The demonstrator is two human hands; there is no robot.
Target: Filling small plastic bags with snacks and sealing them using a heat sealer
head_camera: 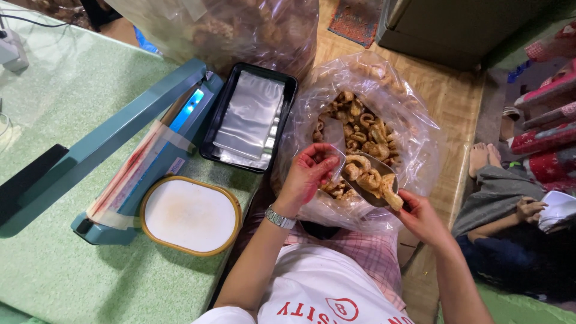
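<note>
Both hands met over the big bag [414, 138]: right hand [420, 216] gripped a scoop [369, 180] of cracklings, its long axis pointing left toward the small bag [333, 159] pinched in left-hand fingers [321, 157].

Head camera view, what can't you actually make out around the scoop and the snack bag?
- Small clear bag in the left hand: its lower part is hidden behind the fingers and the scoop, so its fill cannot be told.
- Scoop in the right hand: the handle is covered by the hand.
- Large snack bag: its bottom is hidden behind the hands and the person's lap.
- Heat sealer: its far end is cut off by the left edge.
</note>
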